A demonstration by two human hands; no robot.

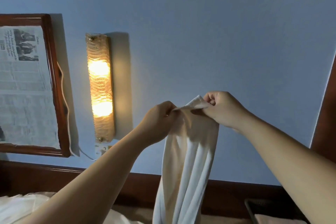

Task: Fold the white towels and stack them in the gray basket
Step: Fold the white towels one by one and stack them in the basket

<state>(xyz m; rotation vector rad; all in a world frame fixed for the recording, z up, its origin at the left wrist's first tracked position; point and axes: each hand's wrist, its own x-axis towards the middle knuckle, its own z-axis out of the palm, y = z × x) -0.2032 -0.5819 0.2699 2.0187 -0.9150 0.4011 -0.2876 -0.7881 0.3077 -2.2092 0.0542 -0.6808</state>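
Observation:
A white towel (189,160) hangs in long folds in front of the blue wall, held up by its top edge. My left hand (158,122) pinches the top edge on the left side. My right hand (223,109) pinches the upper corner on the right, a short way from the left hand. The towel's lower end runs out of the bottom of the view. More white cloth (21,207) lies heaped at the lower left. A dark frame at the lower right may be the gray basket's rim (251,211); I cannot tell for sure.
A lit wall lamp (100,87) is mounted on the blue wall to the left of my hands. Further left hangs a wooden frame (54,78) covered with newspaper. A dark wooden headboard (54,176) runs along the bottom, and a wooden post (327,118) stands at the right.

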